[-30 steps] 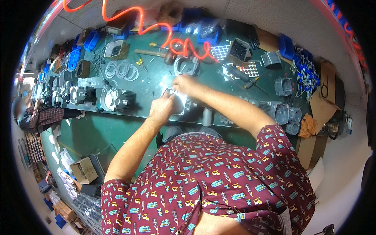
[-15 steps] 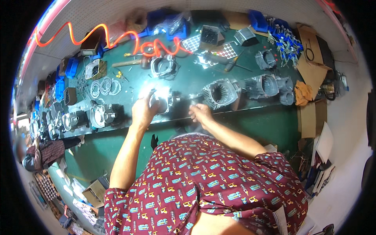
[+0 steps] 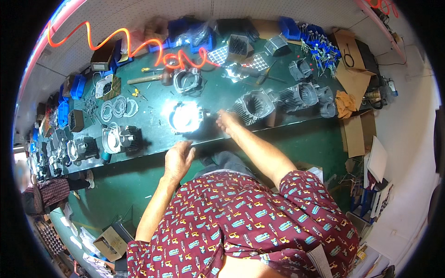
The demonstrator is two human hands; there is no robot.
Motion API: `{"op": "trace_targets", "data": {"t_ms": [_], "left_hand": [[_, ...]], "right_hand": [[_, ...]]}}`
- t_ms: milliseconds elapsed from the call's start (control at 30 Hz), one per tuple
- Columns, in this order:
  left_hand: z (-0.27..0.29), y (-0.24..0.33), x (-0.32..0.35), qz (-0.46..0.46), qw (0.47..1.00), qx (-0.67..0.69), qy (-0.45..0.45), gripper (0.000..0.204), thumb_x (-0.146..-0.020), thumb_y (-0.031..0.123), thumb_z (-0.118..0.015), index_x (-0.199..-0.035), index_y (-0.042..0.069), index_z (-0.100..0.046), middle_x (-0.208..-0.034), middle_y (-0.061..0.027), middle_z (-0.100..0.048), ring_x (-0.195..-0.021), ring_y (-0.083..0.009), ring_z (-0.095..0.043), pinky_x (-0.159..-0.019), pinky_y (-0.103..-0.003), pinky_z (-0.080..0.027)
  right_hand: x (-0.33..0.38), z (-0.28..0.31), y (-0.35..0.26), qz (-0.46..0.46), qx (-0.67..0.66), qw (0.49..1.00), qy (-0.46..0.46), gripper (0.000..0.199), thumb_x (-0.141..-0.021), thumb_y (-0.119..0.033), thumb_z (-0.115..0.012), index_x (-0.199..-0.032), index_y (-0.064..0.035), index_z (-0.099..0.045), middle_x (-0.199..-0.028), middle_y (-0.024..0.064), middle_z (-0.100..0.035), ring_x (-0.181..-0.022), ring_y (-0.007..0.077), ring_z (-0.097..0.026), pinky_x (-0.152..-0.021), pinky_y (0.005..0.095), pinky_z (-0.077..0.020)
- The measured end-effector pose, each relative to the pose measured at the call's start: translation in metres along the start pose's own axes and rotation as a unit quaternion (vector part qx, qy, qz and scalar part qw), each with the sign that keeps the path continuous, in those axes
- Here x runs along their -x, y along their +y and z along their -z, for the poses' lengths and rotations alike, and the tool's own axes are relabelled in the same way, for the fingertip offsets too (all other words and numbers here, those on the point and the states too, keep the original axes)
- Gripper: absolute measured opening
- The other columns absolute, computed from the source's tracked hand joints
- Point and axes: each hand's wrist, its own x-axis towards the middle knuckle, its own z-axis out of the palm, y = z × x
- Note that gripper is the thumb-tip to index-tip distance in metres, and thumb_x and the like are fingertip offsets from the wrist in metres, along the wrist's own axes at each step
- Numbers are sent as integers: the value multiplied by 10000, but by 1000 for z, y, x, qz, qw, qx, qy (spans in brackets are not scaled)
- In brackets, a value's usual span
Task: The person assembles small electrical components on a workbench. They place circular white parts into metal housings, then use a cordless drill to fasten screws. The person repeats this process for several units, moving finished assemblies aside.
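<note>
A bright metal motor housing [image 3: 184,116] stands on the green workbench in front of me, its round face washed out by glare. My left hand [image 3: 180,159] hovers at the bench's front edge, just below that housing and apart from it; its fingers are loosely curved, and nothing shows in them. To the right of the housing, my right hand [image 3: 227,122] is closed, fingertips pinched together by the housing's side. Whatever they hold, if anything, is too small to make out. A finned motor housing [image 3: 254,107] lies just right of that hand.
More finned housings [image 3: 299,96] line the right side, beside an orange cloth [image 3: 345,104]. Another housing [image 3: 119,139] sits at left. Farther back are a hammer [image 3: 148,79], wire rings [image 3: 119,108], a screwdriver [image 3: 264,76], a sticker sheet [image 3: 250,67] and a coiled orange hose [image 3: 125,37].
My left hand has come off the bright housing and dropped toward me, to the bench edge. My right hand has stayed beside the housing, a little higher in view. The whole view has shifted slightly.
</note>
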Motion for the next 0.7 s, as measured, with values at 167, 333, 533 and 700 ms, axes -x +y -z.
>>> {"op": "trace_targets", "data": {"t_ms": [167, 333, 533, 700], "left_hand": [[-1, 3, 8, 54, 996, 28, -63, 281, -880, 175, -713, -1113, 18, -693, -1003, -201, -700, -934, -376, -689, -828, -445, -548], [-16, 4, 4, -14, 996, 16, -82, 305, -869, 149, -722, -1143, 24, -677, -1065, -186, -687, -978, -398, -677, -844, -456, -551], [-34, 36, -23, -141, 988, 14, -64, 554, -827, 91, -781, -1338, 51, -570, -1299, -201, -592, -1122, -416, -628, -910, -452, -552], [-34, 62, -37, -153, 983, -8, -99, 631, -795, 119, -817, -1370, 137, -557, -1289, -170, -599, -1115, -385, -638, -895, -437, -567]], "right_hand": [[9, 14, 9, -5, -3, 1000, -28, 252, -904, -288, -644, -873, -38, -652, -709, 59, -669, -503, 115, -561, -380, 263, -390], [50, 42, 29, 49, 36, 995, -80, 222, -883, -232, -616, -786, -36, -651, -691, 57, -653, -523, 106, -549, -408, 254, -391], [120, 76, 35, 176, 136, 967, -125, 210, -855, -184, -611, -778, -6, -689, -668, 54, -653, -520, 102, -536, -450, 259, -387], [153, 100, 29, 287, 214, 917, -177, 249, -894, -203, -582, -802, -5, -700, -675, 25, -647, -584, 97, -566, -542, 284, -444]]}}
